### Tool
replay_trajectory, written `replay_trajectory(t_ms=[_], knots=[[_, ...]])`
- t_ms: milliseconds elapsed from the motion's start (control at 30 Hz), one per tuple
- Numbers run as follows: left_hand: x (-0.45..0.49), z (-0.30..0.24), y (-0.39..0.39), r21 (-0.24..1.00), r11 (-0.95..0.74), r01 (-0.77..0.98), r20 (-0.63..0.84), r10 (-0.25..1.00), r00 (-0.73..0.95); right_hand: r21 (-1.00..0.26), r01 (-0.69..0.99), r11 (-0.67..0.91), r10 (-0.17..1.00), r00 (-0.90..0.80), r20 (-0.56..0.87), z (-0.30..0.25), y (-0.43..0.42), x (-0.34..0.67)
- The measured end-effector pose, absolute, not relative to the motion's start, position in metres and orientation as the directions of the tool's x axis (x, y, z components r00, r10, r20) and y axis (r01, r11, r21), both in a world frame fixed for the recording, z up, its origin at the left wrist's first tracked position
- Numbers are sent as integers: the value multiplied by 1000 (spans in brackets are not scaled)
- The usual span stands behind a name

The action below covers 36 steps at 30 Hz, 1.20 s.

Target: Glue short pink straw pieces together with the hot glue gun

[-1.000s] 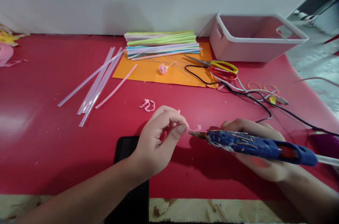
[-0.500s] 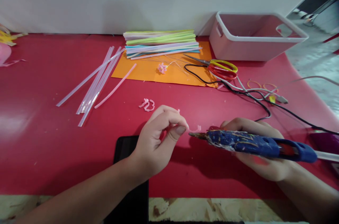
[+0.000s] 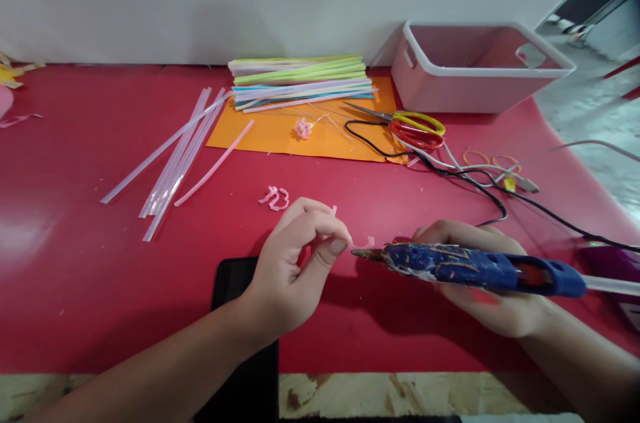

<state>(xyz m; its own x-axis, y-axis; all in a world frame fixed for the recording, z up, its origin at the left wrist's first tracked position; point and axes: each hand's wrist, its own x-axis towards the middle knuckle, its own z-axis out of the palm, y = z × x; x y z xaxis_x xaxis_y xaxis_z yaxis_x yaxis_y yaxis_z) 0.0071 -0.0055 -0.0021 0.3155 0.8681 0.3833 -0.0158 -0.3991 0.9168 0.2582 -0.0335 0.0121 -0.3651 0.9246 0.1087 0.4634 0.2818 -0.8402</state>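
My left hand point(image 3: 300, 263) is closed, thumb and forefinger pinching a short curled piece of pink pipe cleaner point(image 3: 369, 242) whose end pokes out to the right. My right hand point(image 3: 480, 283) is wrapped round a worn blue hot glue gun point(image 3: 450, 266), smeared with dried glue. A translucent glue stick point(image 3: 611, 285) comes out of its back end. The gun's metal tip lies close by my left fingertips and the pink piece; I cannot tell whether they touch. Several bent pink pieces point(image 3: 274, 198) rest on the red table just beyond my left hand.
Behind lie a bundle of coloured pipe cleaners point(image 3: 305, 81), a small pink flower point(image 3: 303, 128), scissors point(image 3: 417, 128) and an orange sheet point(image 3: 270, 139). Translucent sticks point(image 3: 175, 163) are at left. A pink basket point(image 3: 450, 93), tangled cables point(image 3: 465, 173) and a black phone point(image 3: 235, 276) surround the hands.
The whole view has shifted slightly, so things sit a little further left. Both hands keep their grips, and the glue gun tip stays close to the left fingertips.
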Motion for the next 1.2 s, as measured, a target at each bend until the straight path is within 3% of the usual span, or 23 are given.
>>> replay_trajectory(t_ms=[533, 1200], knots=[[6, -2, -4, 908, -419, -24, 401, 848, 348, -858, 405, 316, 896, -424, 129, 7, -29, 264], [3, 1, -2, 947, -307, -98, 317, 835, 449, -895, 382, 231, 911, -407, 61, 9, -32, 264]])
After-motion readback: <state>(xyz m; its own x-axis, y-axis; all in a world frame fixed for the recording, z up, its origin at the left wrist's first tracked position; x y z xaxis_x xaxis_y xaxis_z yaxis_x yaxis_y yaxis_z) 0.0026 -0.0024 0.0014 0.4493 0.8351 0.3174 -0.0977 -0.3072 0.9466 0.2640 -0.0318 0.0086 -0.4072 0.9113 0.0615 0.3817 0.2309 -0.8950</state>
